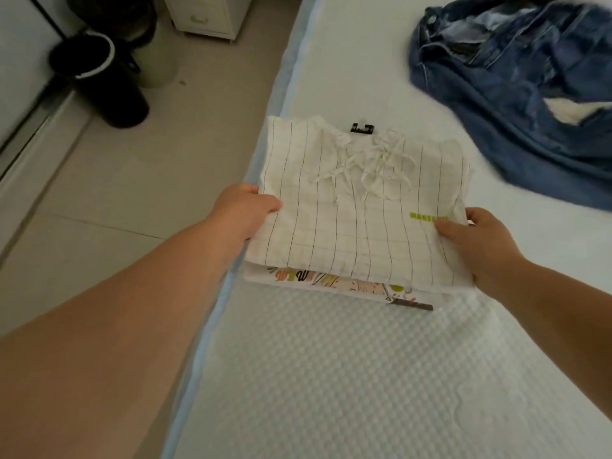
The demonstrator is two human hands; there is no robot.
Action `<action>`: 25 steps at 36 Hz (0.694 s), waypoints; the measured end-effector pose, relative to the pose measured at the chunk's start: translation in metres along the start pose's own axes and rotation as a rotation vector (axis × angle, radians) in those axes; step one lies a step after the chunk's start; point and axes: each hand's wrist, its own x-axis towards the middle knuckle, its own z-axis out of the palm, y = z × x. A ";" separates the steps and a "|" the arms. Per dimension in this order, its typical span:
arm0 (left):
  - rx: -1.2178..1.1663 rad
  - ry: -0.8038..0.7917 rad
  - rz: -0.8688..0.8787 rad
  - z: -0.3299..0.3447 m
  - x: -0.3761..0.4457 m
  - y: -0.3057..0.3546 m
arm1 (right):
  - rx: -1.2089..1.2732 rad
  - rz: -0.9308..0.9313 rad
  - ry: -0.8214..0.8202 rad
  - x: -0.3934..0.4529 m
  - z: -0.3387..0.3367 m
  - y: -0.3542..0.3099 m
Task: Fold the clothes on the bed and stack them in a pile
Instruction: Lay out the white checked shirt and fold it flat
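Note:
A folded white shirt with thin dark stripes and a laced neck (357, 207) lies on top of a folded white garment with a colourful print (381, 291), near the left edge of the bed (331, 376). My left hand (245, 207) grips the striped shirt's left edge. At the shirt's right edge, beside a green logo, my right hand (477, 236) holds on with the thumb on top. Blue denim jeans (516, 91) lie crumpled and unfolded at the far right of the bed.
The bed has a white textured cover with a pale blue border (212, 326). On the tiled floor to the left stand a black cylindrical bin (102, 81) and a white drawer unit (205, 13). A wall or sliding door runs along the far left.

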 end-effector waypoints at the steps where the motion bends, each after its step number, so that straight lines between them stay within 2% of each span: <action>1: -0.001 0.015 0.015 0.000 -0.003 -0.002 | 0.005 -0.005 0.002 -0.004 0.000 0.001; 6: -0.039 0.040 -0.021 0.001 -0.014 -0.023 | 0.011 0.019 -0.048 -0.020 0.001 0.020; 11: 0.072 0.011 -0.056 0.000 -0.006 -0.023 | 0.125 0.123 -0.149 -0.014 -0.004 0.018; 16: -0.235 -0.099 -0.108 -0.010 0.025 0.024 | 0.448 0.225 -0.145 0.020 -0.020 -0.018; 18: -0.322 -0.143 -0.114 -0.008 0.035 0.044 | 0.502 0.224 -0.147 0.037 -0.023 -0.035; 23: -0.302 -0.205 -0.165 -0.002 0.061 0.064 | 0.454 0.183 -0.135 0.068 -0.017 -0.069; 25: -0.288 -0.190 -0.180 0.000 0.065 0.066 | 0.407 0.120 -0.078 0.074 -0.016 -0.072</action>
